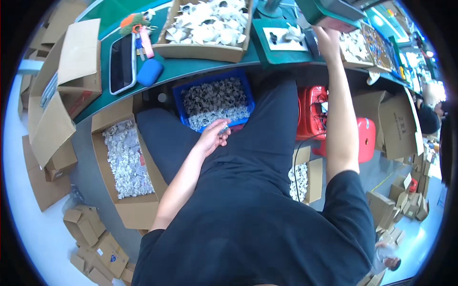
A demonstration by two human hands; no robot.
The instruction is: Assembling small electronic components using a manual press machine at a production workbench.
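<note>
My left hand (213, 138) is closed in front of my lap, holding a small shiny metal piece (224, 129) between thumb and fingers; its exact kind is too small to make out. My right hand (328, 44) is raised to the side of a green bench machine (334, 13), whose head hides most of the fingers. Beside that hand, a white plate (281, 44) sits on the machine's green base (288, 58). A white plastic part (294, 33) rests on the plate, with a small dark fitting (273, 36) to its left.
A carton (200, 51) of white parts stands on the green bench, near a phone (123, 64) and a blue case (150, 72). Below are a blue bin (179, 102) of small parts, an open carton (136, 207) at left and red stools (366, 140) at right.
</note>
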